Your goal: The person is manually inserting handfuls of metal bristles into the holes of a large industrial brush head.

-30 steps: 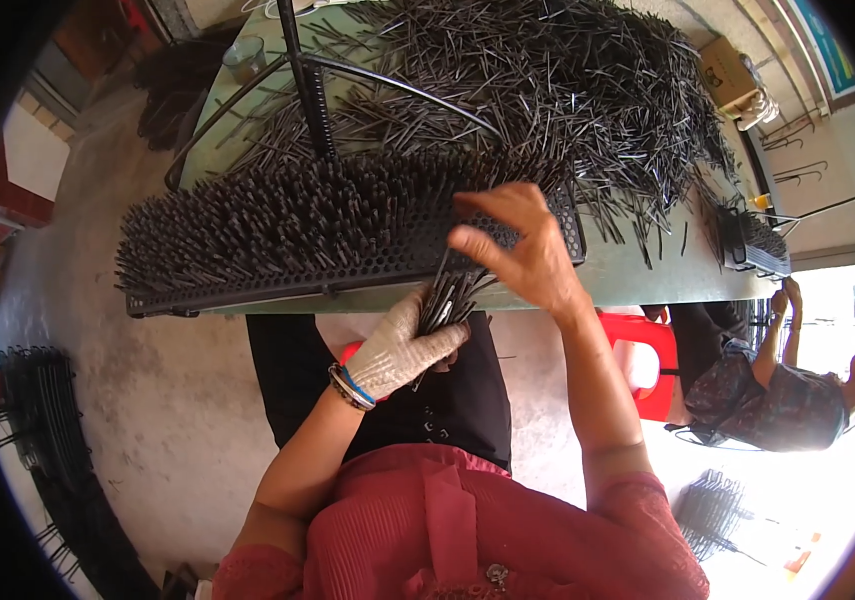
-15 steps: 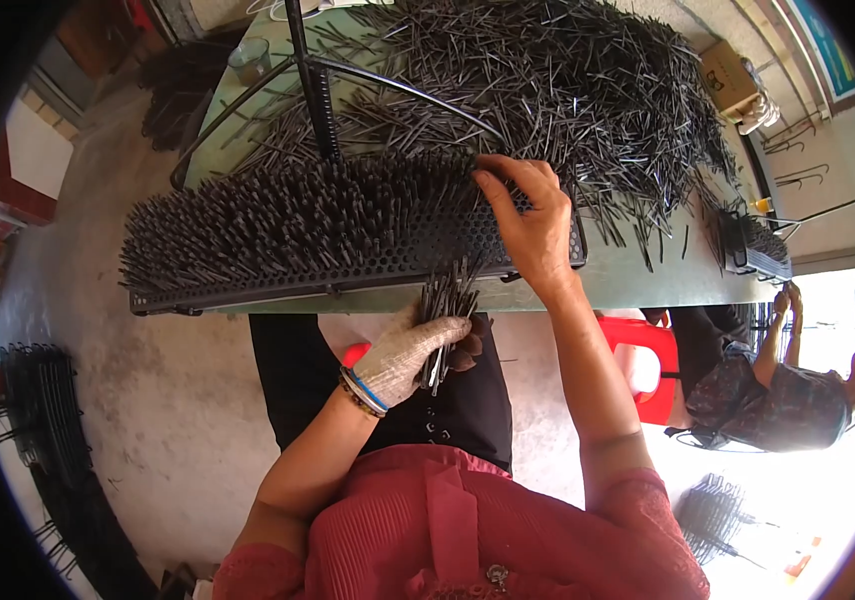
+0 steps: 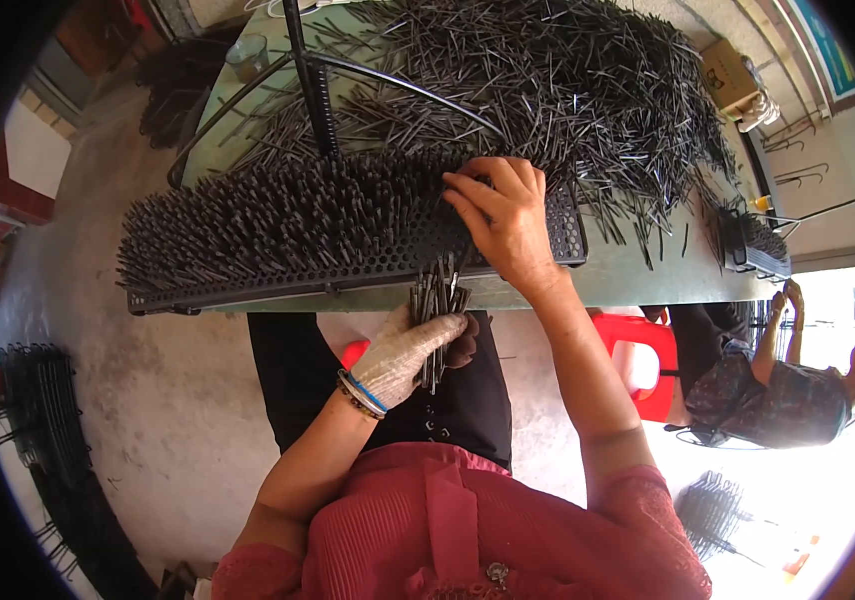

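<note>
Far left, on the floor [image 3: 148,420]: a stack of black wire racks [image 3: 43,420] lies along the wall, well apart from the work.

Next over, a black perforated tray [image 3: 348,265] sits along the near edge of the green surface [image 3: 638,275]. It's packed w/ short dark rods [image 3: 278,215] standing in its holes, tips fanning toward the left end. The right end of the tray, past the right hand, shows bare holes.

Below the tray edge, approx. centre: left hand [image 3: 410,352], in a knit work glove w/ bracelets at the wrist. Its grip is closed round a bundle of rods [image 3: 436,315], held upright; the bundle tops reach to just beside the tray's front lip. Can't tell if they touch it.

Right of that, the right hand [image 3: 503,215] is bare and rests on top of the tray, fingers [image 3: 468,195] curled down among the standing rods. Whether the fingertips pinch a rod can't be told — they're buried in the rods.

Behind tray and hand, a big loose pile of rods [image 3: 548,90] covers most of the surface, w/ a black upright post and curved wire frame [image 3: 318,95] rising through its left part. A cardboard box [image 3: 730,75] sits at the back right.

Right end of surface: a second, smaller tray of rods [image 3: 758,240]. Beside it another person [image 3: 778,385] sits, hands raised near that tray. A red plastic stool [image 3: 638,360] stands between that person and the wearer's right arm.
</note>
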Motion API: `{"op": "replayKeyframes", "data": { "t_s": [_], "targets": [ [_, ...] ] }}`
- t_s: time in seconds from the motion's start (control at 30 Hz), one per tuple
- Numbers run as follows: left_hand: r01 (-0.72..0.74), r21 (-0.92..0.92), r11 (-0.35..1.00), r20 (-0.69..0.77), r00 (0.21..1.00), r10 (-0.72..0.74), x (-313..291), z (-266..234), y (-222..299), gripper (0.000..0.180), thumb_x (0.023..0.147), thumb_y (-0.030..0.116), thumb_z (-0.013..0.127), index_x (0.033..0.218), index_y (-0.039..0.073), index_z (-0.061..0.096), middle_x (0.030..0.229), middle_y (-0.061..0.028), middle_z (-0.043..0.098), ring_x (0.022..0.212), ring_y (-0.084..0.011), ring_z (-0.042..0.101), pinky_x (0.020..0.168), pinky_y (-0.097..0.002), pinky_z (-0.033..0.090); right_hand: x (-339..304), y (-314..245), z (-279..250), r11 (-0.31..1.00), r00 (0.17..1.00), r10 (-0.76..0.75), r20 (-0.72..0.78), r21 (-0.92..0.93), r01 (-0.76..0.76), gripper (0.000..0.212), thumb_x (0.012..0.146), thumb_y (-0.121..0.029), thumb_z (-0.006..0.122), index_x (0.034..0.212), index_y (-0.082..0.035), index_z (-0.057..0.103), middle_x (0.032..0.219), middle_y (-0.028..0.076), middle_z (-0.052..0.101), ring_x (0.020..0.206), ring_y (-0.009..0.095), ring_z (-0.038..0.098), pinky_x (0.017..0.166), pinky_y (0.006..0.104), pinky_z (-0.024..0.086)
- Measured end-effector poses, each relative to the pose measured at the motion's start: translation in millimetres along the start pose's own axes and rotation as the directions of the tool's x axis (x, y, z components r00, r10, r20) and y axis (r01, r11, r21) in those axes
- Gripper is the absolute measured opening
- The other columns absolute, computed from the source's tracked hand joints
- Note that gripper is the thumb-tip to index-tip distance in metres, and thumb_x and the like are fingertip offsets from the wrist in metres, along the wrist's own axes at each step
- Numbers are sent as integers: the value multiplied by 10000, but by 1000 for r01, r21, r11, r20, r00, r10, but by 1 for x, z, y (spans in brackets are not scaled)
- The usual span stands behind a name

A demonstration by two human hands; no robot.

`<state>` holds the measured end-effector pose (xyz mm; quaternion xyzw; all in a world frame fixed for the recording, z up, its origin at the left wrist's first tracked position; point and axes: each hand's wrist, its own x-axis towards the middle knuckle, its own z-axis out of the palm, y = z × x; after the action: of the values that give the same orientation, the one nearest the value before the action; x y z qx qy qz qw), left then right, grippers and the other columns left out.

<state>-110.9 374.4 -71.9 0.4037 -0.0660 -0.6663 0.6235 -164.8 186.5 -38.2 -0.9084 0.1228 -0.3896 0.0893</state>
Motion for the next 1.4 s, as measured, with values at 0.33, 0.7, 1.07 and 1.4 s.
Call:
{"op": "replayKeyframes", "data": {
  "t_s": [0.33, 0.7, 1.07, 1.4],
  "targets": [
    [-141, 20, 990, 83, 987, 139, -2, 2, 4, 248, 899, 129, 614, 1104, 1, 558, 942, -107, 654, 764, -165, 641, 679, -284, 540, -15, -24, -40, 781, 779, 431, 455, 244, -574, 256, 867, -222, 716, 955, 18, 713, 819, 106, 693, 695, 172, 626, 636, 301, 498],
    [-71, 11, 997, 48, 996, 71, 0, 1, 0, 288, 895, 134, 627, 1134, -14, 560, 994, -133, 667, 790, -165, 651, 694, -298, 554, 5, -2, -29, 621, 802, 563, 200, 537, -571, 185, 913, -122, 641, 1002, 34, 684, 832, 57, 707, 771, 69, 623, 700, 221, 492],
    [24, -10, 1000, 50, 998, -24, -3, 3, 2, 293, 920, 109, 577, 1180, -23, 547, 985, -131, 663, 813, -192, 660, 726, -326, 573, 0, 8, -10, 730, 848, 525, 75, 472, -494, 174, 895, -132, 668, 1006, -1, 691, 832, 65, 710, 696, 76, 599, 648, 239, 482],
    [72, -28, 997, 41, 997, -71, -2, 2, 4, 295, 925, 114, 574, 1186, -19, 546, 959, -121, 661, 798, -191, 661, 717, -319, 573, -3, 5, -8, 787, 880, 473, 41, 429, -443, 171, 872, -95, 682, 1018, -9, 672, 857, 105, 703, 713, 144, 653, 665, 265, 507]
  ]
}}
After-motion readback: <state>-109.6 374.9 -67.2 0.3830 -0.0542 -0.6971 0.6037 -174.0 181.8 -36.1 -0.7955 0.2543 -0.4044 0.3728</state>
